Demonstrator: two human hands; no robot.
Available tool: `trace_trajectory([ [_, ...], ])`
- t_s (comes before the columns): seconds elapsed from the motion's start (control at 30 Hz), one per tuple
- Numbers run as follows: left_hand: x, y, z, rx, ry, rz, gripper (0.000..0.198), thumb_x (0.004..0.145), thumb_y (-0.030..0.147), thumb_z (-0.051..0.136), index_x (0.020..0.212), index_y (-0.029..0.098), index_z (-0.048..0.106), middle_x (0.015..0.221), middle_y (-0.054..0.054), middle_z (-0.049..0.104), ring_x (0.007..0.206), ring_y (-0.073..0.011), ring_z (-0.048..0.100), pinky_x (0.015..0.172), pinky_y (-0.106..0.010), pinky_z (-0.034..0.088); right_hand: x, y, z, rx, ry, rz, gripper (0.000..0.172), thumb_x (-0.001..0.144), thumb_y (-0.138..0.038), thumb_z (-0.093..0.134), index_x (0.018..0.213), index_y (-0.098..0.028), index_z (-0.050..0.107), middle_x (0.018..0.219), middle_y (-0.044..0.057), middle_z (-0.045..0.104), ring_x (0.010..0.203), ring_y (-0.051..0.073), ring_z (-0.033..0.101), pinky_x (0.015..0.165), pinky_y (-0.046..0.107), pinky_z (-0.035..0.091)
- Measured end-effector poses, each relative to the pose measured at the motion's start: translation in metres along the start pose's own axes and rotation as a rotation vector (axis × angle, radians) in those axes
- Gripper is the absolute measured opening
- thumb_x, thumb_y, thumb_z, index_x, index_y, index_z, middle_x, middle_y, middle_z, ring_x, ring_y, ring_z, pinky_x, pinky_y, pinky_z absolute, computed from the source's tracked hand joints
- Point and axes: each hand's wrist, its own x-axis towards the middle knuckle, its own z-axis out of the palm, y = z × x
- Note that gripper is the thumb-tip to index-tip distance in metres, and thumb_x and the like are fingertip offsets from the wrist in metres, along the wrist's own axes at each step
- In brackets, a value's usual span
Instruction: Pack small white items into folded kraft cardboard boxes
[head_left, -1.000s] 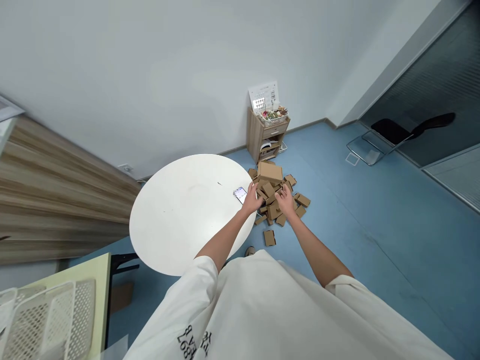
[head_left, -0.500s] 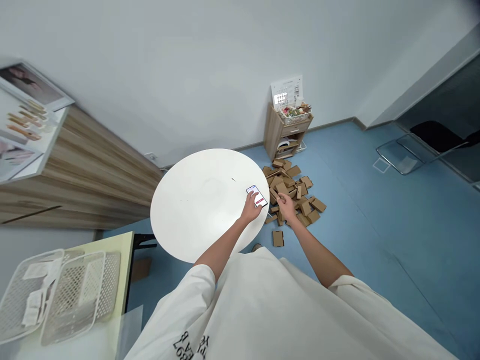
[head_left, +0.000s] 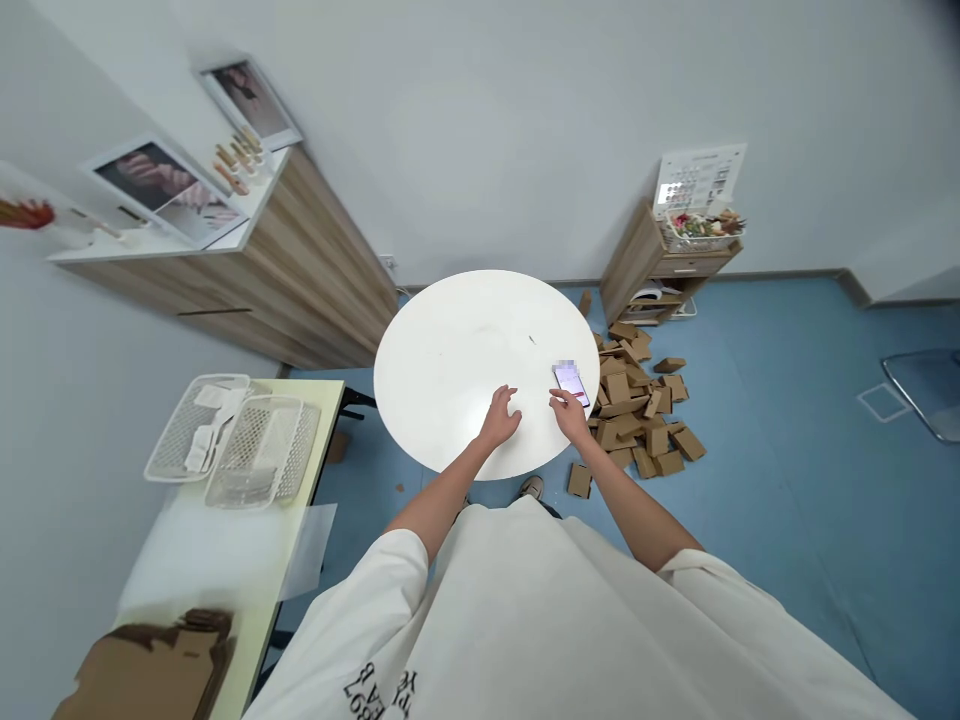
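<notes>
Over the front part of the round white table [head_left: 450, 340], my left hand [head_left: 500, 418] has its thumb and fingers spread, with nothing between them. A smartphone [head_left: 571, 384] with a lit screen lies near the table's right edge. My right hand [head_left: 570, 415] is beside the phone's lower left side, overlapping it in view. Its fingers are bent, the thumb and forefinger tips slightly apart, and I see nothing held there. A small dark, thin item [head_left: 532, 340] lies farther back on the tabletop.
A heap of small brown cardboard boxes [head_left: 637, 400] covers the floor right of the table, with a single box [head_left: 580, 480] nearer me. A small wooden cabinet [head_left: 637, 250] stands behind. White baskets [head_left: 262, 450] and flat cardboard [head_left: 150, 675] sit on the left side table [head_left: 322, 400].
My left hand has come off the phone. My right hand has moved from above the box heap to over the table. The camera has turned left, bringing more of the left side into view.
</notes>
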Motion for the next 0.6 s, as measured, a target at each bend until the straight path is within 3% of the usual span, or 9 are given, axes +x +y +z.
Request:
trace_trajectory([
  [0.27, -0.062, -0.054, -0.088, -0.07, 0.152, -0.042, 0.053, 0.088, 0.018, 0.056, 0.14, 0.026, 0.049, 0.154, -0.011, 0.035, 0.125, -0.0267, 0.055, 0.102, -0.043, 0.049, -0.026, -0.043, 0.106, -0.063, -0.185, -0.059, 0.042, 0.085, -0.047, 0.053, 0.117, -0.023, 0.068, 0.12, 0.009, 0.068, 0.099, 0.023, 0.065, 0.087, 0.041, 0.053],
  [0.4, -0.102, -0.095, -0.147, -0.077, 0.254, -0.041, 0.051, 0.087, 0.014, 0.054, 0.136, 0.026, 0.052, 0.151, -0.01, 0.04, 0.12, -0.0236, 0.058, 0.1, -0.042, 0.051, -0.053, -0.068, 0.184, -0.082, -0.251, -0.102, 0.04, 0.085, -0.045, 0.054, 0.116, -0.024, 0.068, 0.121, 0.007, 0.068, 0.098, 0.022, 0.065, 0.088, 0.04, 0.052],
  [0.6, -0.178, -0.162, -0.246, -0.042, 0.391, -0.087, 0.047, 0.086, 0.012, 0.055, 0.132, 0.022, 0.056, 0.146, -0.011, 0.045, 0.118, -0.0225, 0.059, 0.106, -0.041, 0.047, -0.109, -0.104, 0.318, -0.115, -0.396, -0.174, 0.037, 0.085, -0.043, 0.054, 0.113, -0.023, 0.069, 0.119, 0.007, 0.068, 0.096, 0.021, 0.065, 0.089, 0.038, 0.052],
])
